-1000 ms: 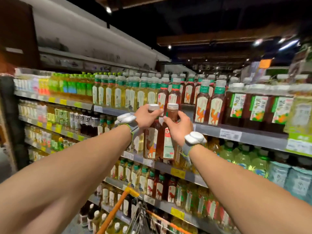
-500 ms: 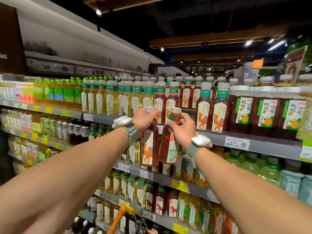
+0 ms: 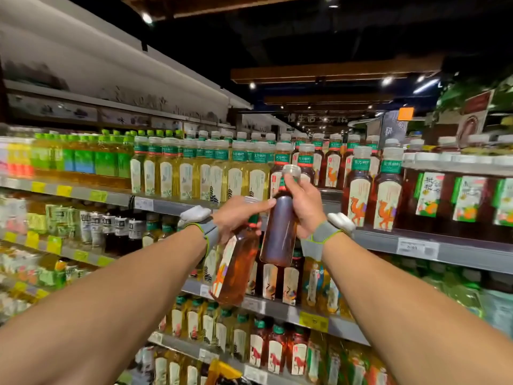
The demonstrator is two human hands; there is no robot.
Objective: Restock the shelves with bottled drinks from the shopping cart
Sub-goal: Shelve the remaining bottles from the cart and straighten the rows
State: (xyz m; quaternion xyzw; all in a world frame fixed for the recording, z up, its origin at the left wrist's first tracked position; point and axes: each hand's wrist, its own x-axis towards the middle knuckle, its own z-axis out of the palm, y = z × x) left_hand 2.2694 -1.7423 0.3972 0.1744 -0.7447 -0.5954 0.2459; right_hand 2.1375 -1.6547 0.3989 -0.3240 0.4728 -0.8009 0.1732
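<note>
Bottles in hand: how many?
2. A tilted amber bottle hangs from the left hand. A near-upright darker bottle is gripped at its neck by the right hand. Shelf stock is not counted.

left hand (image 3: 236,218): holds tilted amber bottle (image 3: 237,270) | right hand (image 3: 304,207): holds dark bottle (image 3: 279,234) by neck

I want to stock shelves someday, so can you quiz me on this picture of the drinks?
1. True or false: the left hand and the right hand each hold a bottle.
2. Which held bottle looks darker? A: the left bottle; B: the right bottle.
3. Fill in: the green-capped bottles stand toward the ____ end of the top shelf.
Key: 1 true; 2 B; 3 left.
</note>
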